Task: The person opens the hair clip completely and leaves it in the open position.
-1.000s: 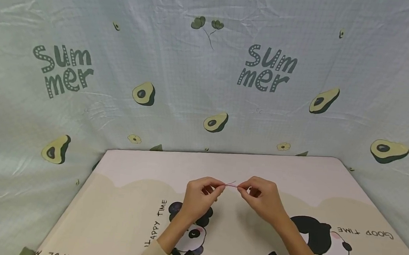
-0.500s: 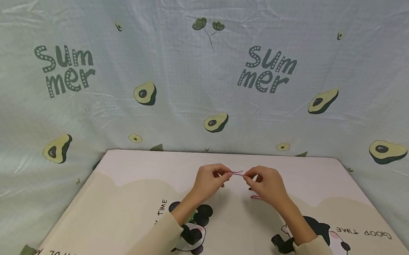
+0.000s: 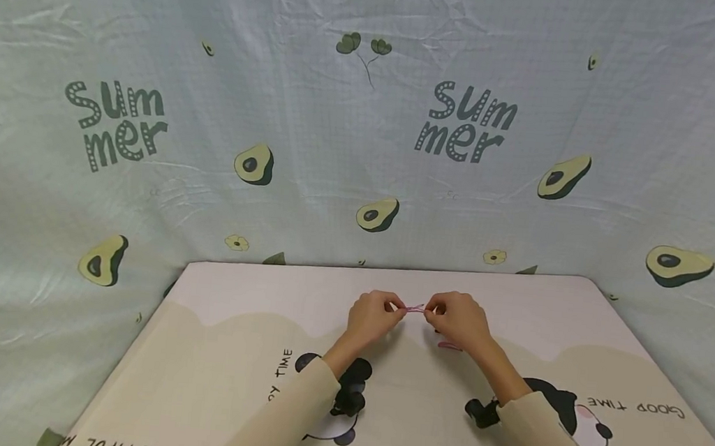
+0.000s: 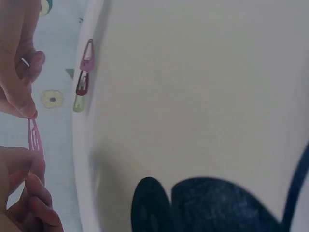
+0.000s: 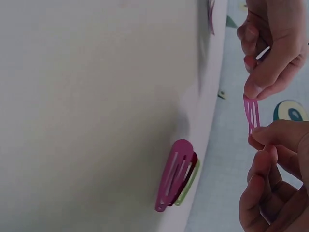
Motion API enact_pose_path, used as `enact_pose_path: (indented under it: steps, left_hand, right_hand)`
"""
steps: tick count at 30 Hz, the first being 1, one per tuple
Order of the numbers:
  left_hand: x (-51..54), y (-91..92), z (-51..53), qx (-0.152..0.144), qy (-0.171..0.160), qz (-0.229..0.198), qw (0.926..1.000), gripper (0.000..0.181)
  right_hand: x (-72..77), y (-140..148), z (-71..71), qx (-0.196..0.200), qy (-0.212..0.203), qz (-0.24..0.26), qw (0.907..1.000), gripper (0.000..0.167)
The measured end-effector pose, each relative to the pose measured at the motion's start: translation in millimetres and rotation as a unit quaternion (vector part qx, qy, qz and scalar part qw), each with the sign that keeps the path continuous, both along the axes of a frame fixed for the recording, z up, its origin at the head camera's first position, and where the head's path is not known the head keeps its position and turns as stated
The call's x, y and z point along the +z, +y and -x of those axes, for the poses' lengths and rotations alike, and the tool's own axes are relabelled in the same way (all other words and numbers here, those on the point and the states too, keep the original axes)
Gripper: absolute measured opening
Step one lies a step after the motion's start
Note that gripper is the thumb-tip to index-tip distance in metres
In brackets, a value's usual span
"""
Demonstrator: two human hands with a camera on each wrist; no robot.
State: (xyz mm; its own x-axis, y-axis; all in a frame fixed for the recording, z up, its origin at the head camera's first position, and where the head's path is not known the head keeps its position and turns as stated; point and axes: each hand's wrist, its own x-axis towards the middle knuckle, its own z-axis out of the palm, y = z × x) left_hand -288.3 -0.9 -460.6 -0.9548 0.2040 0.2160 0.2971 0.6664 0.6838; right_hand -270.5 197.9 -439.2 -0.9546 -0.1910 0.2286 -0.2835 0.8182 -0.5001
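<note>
A pink hair clip [image 3: 414, 309] [image 4: 34, 136] [image 5: 252, 116] hangs level between both hands above the far part of the table. My left hand [image 3: 375, 317] [image 4: 24, 191] [image 5: 277, 48] pinches one end between thumb and finger. The other end is pinched by my right hand [image 3: 460, 320] [image 4: 18, 58] [image 5: 280, 179]. Below the right hand, a pink clip [image 3: 450, 346] [image 4: 87, 57] [image 5: 174, 174] lies on the table beside a dark red clip [image 4: 82, 83] [image 5: 188, 176] and a green clip [image 4: 78, 103] [image 5: 189, 184].
The table [image 3: 418, 410] has a cover printed with pandas and words. Behind it hangs a cloth [image 3: 316, 108] with avocado prints. At the top of the right wrist view, part of another pink object [image 5: 211, 15] shows near the table edge.
Both hands have moved away from the body over the last second, still holding the clip between them. The pink clip on the table has come into view beneath the right hand.
</note>
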Motion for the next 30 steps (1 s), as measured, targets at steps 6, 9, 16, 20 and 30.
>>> enact_pose_path:
  steps: [6, 9, 16, 20, 30]
  left_hand:
    - [-10.3, 2.4, 5.2, 0.011, -0.007, 0.028, 0.9995, 0.008]
    - [-13.6, 3.2, 6.8, 0.011, -0.005, 0.047, 0.9988, 0.008]
    - [-16.5, 7.3, 10.2, 0.018, -0.008, 0.084, 0.9963, 0.009]
    - [-17.6, 8.0, 10.8, 0.012, -0.013, 0.099, 0.9949, 0.008]
    - [-15.1, 7.5, 13.0, 0.000, -0.024, 0.117, 0.9929, 0.007]
  right_hand:
    - [-11.5, -4, 10.9, -0.017, -0.037, -0.034, 0.9986, 0.007]
    - [-15.3, -6, 12.8, -0.024, -0.054, -0.048, 0.9971, 0.007]
    - [-19.9, -10, 16.5, -0.034, -0.071, -0.068, 0.9945, 0.006]
    - [-22.0, -10, 18.5, -0.034, -0.073, -0.072, 0.9941, 0.007]
    - [-22.4, -8, 22.4, -0.030, -0.090, -0.074, 0.9928, 0.004]
